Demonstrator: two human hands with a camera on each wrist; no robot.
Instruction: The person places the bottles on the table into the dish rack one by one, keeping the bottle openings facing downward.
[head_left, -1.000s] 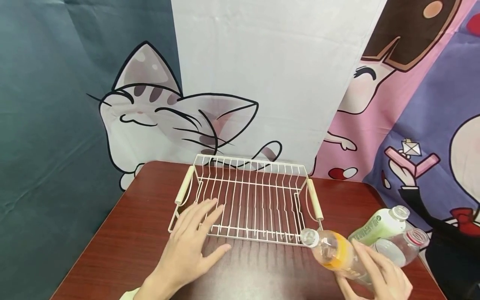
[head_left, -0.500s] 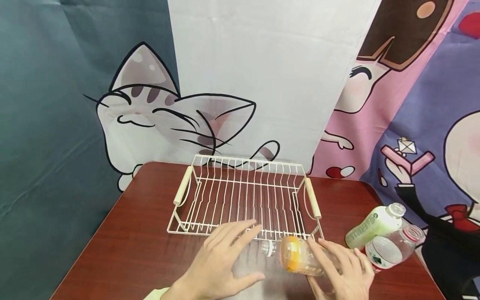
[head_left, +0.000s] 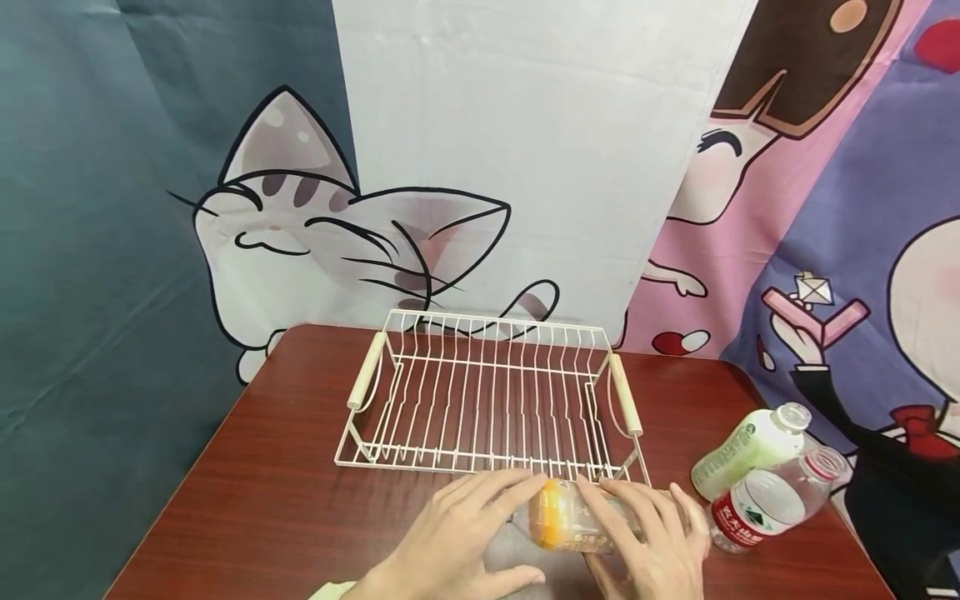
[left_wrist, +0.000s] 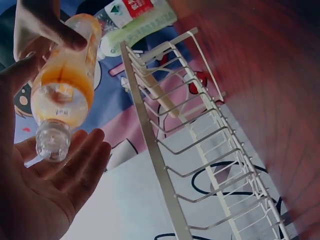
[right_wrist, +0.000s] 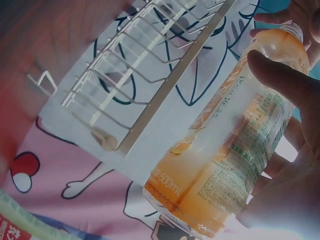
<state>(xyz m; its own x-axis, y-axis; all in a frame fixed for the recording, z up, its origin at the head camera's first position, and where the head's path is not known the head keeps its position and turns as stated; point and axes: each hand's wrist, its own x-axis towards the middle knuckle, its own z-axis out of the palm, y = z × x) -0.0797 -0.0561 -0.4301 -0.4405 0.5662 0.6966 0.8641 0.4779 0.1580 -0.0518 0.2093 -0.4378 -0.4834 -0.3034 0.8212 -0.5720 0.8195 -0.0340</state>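
A clear plastic bottle with an orange and yellow label (head_left: 566, 518) lies nearly level above the table's near side, its neck to the left. My right hand (head_left: 654, 543) grips it round the body, thumb on one side and fingers on the other. At its neck, my left hand (head_left: 453, 537) is held with fingers extended and thumb apart. The left wrist view shows the bottle's capless mouth (left_wrist: 53, 142) just over the left palm (left_wrist: 42, 202); whether they touch, I cannot tell. Just beyond both hands stands a white wire rack (head_left: 367, 371) with wooden handles.
On the right stand a green and white bottle (head_left: 750, 450) and a clear bottle with a red and white label (head_left: 757, 508), close together. The reddish-brown table (head_left: 247, 467) reaches back to a cartoon-printed cloth (head_left: 555, 133).
My right hand has carried the orange-labelled bottle left, away from the other two bottles, to in front of the rack. My left hand has moved right to meet its neck.
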